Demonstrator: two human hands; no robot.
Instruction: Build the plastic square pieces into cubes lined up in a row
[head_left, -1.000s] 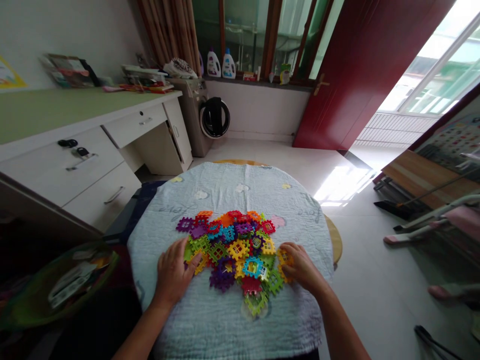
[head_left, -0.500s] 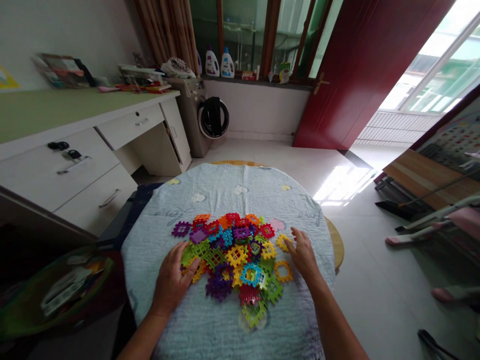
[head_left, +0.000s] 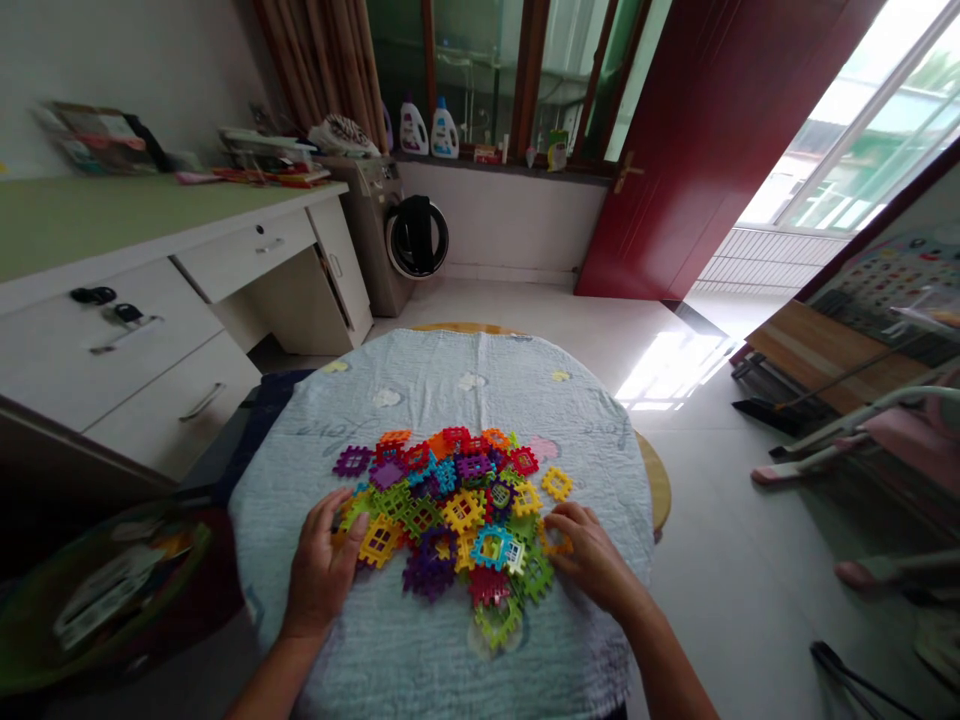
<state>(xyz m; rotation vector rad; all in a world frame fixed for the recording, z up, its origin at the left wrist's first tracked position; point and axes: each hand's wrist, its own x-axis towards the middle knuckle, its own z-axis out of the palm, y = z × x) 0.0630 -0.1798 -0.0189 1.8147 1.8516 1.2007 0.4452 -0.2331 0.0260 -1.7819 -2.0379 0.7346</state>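
A heap of plastic interlocking building pieces (head_left: 461, 510), notched squares in several colours, lies on the cloth-covered round table. My right hand (head_left: 592, 555) is at the heap's right edge, its fingers closed over a yellow open-frame piece (head_left: 556, 546) and partly hiding it. Another yellow piece (head_left: 557, 484) lies loose just beyond those fingers. At the left edge, my left hand (head_left: 324, 565) rests with thumb and fingers apart, beside a yellow window piece (head_left: 379, 541) and light green ones. What its fingertips touch is partly hidden.
A pale blue cloth (head_left: 420, 665) covers the table. To the left are a white drawer desk (head_left: 150, 320) and a bin (head_left: 97, 600) holding assorted items. A washing machine (head_left: 386, 240) and a red door (head_left: 652, 150) stand beyond; a pink chair (head_left: 911, 450) is at right.
My right hand has moved toward me, from the loose yellow piece to the yellow open-frame piece, and its fingers have closed there. My left hand stays at the heap's left edge. The view has shifted slightly.
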